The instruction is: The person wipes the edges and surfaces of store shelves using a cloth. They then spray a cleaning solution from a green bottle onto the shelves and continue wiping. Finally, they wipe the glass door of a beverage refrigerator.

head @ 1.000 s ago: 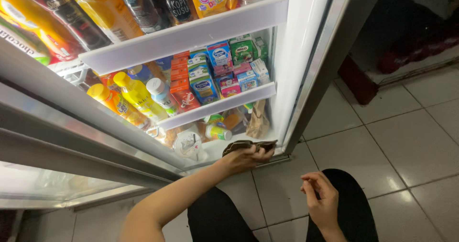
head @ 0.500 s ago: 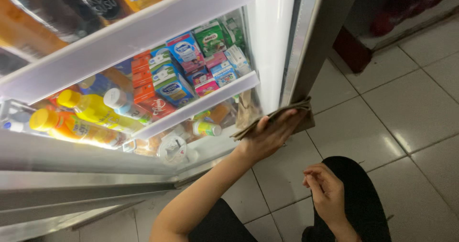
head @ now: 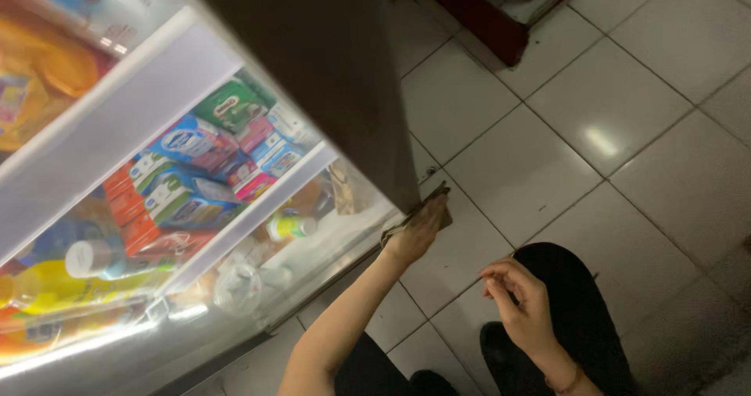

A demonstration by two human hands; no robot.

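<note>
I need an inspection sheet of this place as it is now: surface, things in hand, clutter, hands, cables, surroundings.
Surface: pale floor tiles, glossy.
Things in hand: flat dark item, pressed against the fridge door edge.
Clutter: drink cartons and bottles on lit shelves.
Hands: left hand on the dark item; right hand free, fingers curled, above the knee.
Cables: nothing seen.
Surroundings: red-brown furniture base at the top.

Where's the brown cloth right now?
In the head view, the brown cloth sits centre frame under the left hand, pressed against the lower edge of the cooler's dark door frame, above the white tiled floor.
</note>
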